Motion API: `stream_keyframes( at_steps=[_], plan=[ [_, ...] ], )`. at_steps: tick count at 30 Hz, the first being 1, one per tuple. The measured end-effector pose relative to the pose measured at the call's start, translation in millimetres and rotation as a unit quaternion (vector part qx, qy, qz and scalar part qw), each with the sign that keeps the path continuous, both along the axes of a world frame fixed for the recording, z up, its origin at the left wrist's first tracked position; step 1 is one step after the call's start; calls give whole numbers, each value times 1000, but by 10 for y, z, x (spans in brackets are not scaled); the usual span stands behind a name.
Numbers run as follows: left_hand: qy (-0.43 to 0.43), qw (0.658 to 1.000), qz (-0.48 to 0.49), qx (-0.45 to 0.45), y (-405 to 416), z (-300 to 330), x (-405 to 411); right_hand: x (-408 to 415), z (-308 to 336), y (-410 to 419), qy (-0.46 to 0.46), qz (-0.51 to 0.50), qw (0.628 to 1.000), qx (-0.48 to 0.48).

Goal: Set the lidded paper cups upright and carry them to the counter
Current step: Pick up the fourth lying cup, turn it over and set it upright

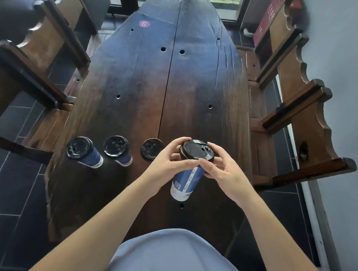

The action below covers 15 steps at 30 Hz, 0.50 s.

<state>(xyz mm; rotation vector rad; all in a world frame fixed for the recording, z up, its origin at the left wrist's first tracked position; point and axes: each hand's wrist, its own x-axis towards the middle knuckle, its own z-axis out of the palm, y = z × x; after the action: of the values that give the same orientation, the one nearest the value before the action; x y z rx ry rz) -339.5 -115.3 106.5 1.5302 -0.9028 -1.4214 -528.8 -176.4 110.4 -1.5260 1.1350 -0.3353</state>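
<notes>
Several blue and white paper cups with black lids stand upright in a row on the near end of a long dark wooden table [135,83]. The leftmost cup [83,152] and the second cup [118,150] show their blue sides. The third cup [151,149] shows mostly its lid and is partly hidden by my left hand. Both hands grip the fourth cup [185,182] just under its black lid [196,150]. My left hand [169,162] wraps its left side and my right hand [223,168] its right side. Whether its base touches the table is unclear.
Wooden chairs line both sides: the left chairs [40,41] and the right chairs [296,107]. A red round sticker with a 6 [144,24] sits at the table's far end, near a window. The floor [5,184] is dark tile. A grey wall runs along the right.
</notes>
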Motion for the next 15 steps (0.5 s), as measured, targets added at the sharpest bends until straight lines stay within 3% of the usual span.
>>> stream_keyframes(
  at_steps=[6, 15],
  plan=[
    [-175, 979, -92, 41, -14, -427, -42, -97, -412, 34, 93, 14, 996, -7],
    [-226, 970, -80, 43, -228, -864, 51, 130, -811, -262, 113, 11, 994, 8]
  ],
)
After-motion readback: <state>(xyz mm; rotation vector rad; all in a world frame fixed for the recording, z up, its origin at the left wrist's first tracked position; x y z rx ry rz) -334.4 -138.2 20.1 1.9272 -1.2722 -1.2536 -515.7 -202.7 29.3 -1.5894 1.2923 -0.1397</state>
